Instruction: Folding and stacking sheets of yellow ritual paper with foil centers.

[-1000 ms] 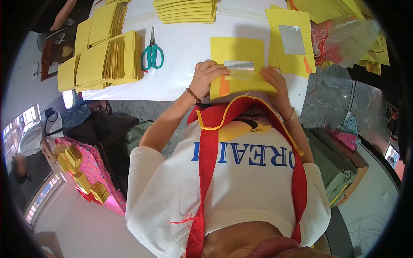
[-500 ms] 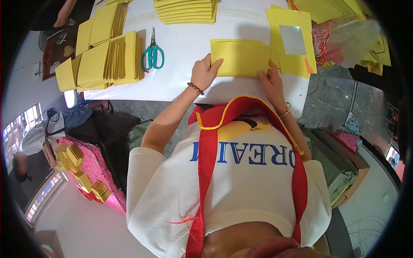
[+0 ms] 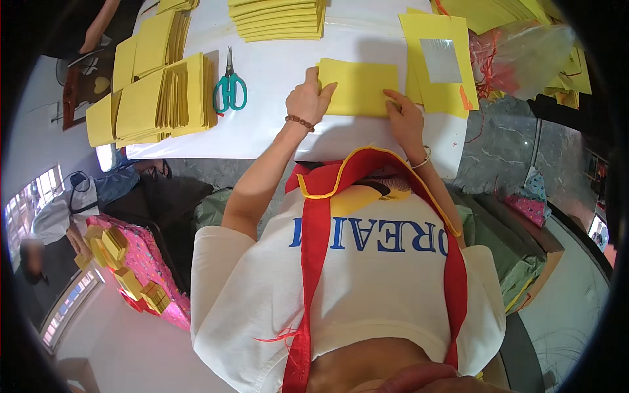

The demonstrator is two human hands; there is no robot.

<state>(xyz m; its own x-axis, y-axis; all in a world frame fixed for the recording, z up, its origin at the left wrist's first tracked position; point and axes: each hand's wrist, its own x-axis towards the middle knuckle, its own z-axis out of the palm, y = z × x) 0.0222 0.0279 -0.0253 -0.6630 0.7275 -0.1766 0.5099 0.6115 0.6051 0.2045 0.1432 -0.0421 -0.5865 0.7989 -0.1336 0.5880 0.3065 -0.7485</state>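
A folded sheet of yellow paper (image 3: 359,88) lies on the white-covered table in front of me. At its left edge, my left hand (image 3: 306,101) pinches it, thumb on top. My right hand (image 3: 405,124) grips the sheet's near right corner with curled fingers. Off to the left are scissors (image 3: 230,85) with green handles, blades pointing away from me. To the right of the sheet lie flat yellow sheets (image 3: 416,98), the upper one bearing a silvery rectangle (image 3: 441,61) and an orange-red mark.
Stacks of folded yellow paper (image 3: 160,98) stand along the table's left side. Another yellow pile (image 3: 275,19) sits at the far middle. A clear plastic bag (image 3: 531,62) with red strings rests at the far right. Another person's arm (image 3: 98,26) shows at the far left.
The yellow sheet has become narrower, its right edge now further left. My right hand has shifted left with that edge, and my left index finger now stretches along the left edge.
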